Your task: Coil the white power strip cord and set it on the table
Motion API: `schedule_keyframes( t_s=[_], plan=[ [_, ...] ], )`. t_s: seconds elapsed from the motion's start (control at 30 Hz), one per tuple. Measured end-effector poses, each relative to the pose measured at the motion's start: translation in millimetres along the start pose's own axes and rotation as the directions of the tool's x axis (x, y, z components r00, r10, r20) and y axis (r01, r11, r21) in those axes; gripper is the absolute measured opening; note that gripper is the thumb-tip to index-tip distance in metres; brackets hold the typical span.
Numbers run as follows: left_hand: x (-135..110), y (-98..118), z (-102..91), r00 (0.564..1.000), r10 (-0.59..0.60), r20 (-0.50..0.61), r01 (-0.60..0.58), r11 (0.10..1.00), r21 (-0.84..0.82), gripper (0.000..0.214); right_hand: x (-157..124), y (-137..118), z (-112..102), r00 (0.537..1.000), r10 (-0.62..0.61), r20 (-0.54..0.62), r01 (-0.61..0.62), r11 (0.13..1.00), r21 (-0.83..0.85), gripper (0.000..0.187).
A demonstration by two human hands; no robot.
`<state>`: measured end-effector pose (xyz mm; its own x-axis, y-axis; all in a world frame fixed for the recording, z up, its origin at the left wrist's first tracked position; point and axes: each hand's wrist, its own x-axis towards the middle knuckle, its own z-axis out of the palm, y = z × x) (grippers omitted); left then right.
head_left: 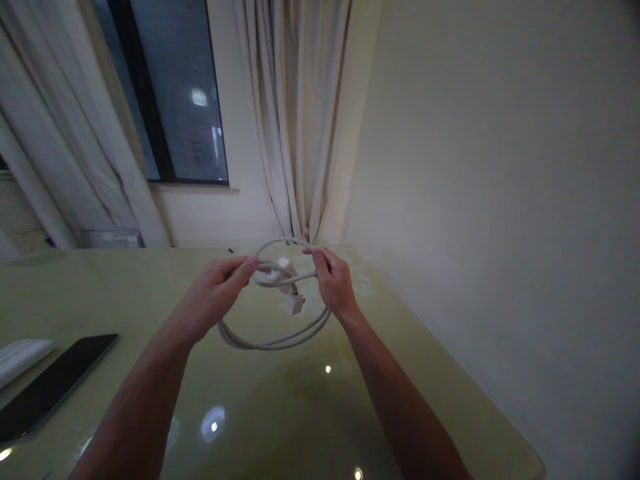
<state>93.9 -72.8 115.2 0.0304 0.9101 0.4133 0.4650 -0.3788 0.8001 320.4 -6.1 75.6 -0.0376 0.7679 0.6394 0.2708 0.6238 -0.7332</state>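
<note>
**Both hands on the loops, dead centre!**

Fingers first: the left hand (220, 290) has thumb and fingers pinched on the pale cable (280, 345), just left of centre, and opposite, the right hand (334, 280) grips the loops too. The cable rings mid-frame between them, its lower bend sagging below both. Amid the loops are white plug pieces (295, 305); whether they touch the glossy green tabletop (270, 397), I can't tell. Out at lower left, a black smartphone (55, 387) lies near a white object (23, 357). Looks like the coiling step; the next move seems to want one firm pinch while the other hand evens the loops.
</note>
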Motion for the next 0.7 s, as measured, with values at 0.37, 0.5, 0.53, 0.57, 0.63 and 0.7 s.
schedule_keyframes(
  t_s=[0.37,0.5,0.53,0.57,0.63,0.7],
  plan=[
    [5.9,-4.6,6.1,0.999,0.039,0.016,-0.041,0.987,0.154,0.052,-2.1,-7.0,-1.9,0.998,0.012,0.055,-0.016,0.997,0.079,0.054],
    [6.5,-8.0,8.1,0.998,0.055,0.002,-0.054,0.974,0.222,0.051,-4.9,-16.1,-1.0,0.997,0.009,0.079,-0.017,0.995,0.098,0.054],
    [6.6,-8.7,8.6,0.998,0.061,-0.002,-0.059,0.971,0.23,0.051,-5.2,-17.1,-0.8,0.996,0.013,0.084,-0.022,0.994,0.105,0.054],
    [6.7,-9.0,9.2,0.998,0.066,-0.001,-0.064,0.969,0.238,0.051,-5.4,-17.6,-0.7,0.996,0.02,0.09,-0.031,0.993,0.116,0.054],
    [6.9,-8.3,9.9,0.997,0.073,0.01,-0.073,0.965,0.254,0.052,-5.4,-17.2,-0.5,0.994,0.035,0.104,-0.049,0.99,0.136,0.053],
    [6.6,-5.8,10.0,0.997,0.073,0.007,-0.072,0.962,0.265,0.051,-4.9,-15.5,-0.4,0.992,0.036,0.123,-0.052,0.99,0.129,0.05]
  ],
)
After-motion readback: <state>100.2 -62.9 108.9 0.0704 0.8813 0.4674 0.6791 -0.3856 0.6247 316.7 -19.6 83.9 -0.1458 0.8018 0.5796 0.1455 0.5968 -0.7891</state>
